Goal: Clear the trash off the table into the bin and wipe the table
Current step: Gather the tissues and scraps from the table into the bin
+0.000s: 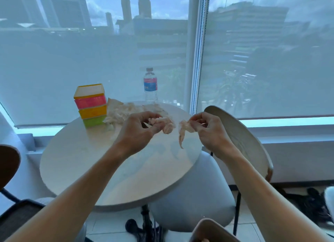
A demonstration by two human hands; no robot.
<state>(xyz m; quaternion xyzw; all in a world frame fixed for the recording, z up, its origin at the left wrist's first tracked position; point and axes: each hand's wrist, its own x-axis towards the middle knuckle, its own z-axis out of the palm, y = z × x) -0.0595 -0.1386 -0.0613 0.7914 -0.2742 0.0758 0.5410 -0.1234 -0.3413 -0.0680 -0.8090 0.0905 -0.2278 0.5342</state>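
Both hands were held above the round white table (75, 162), over its far-right part. By the left hand (139, 127) a crumpled piece of tissue (167, 125) was pinched between curled fingers and thumb, the wad sticking out to the right of the knuckles. By the right hand (207, 127) a second, thinner strip of tissue (183, 131) was gripped in the same curled way, its loose end hanging down toward the tabletop. The 2 pieces were seen just beside each other but apart, with a small gap between them.

A loose pile of crumpled tissue (120, 111) was left lying on the table near its far edge, behind the left hand. Just to the left of that pile, at the far-left edge, a stack of 4 coloured plastic boxes (91, 105) was set upright: yellow on top, then pink, orange and green. A clear water bottle (150, 85) with a blue and red label was stood upright at the far edge, behind the pile.

A white chair (240, 138) was pushed against the right edge of the table, its seat partly tucked under the tabletop. A large window with a sheer blind (90, 60) was seen beyond the table.
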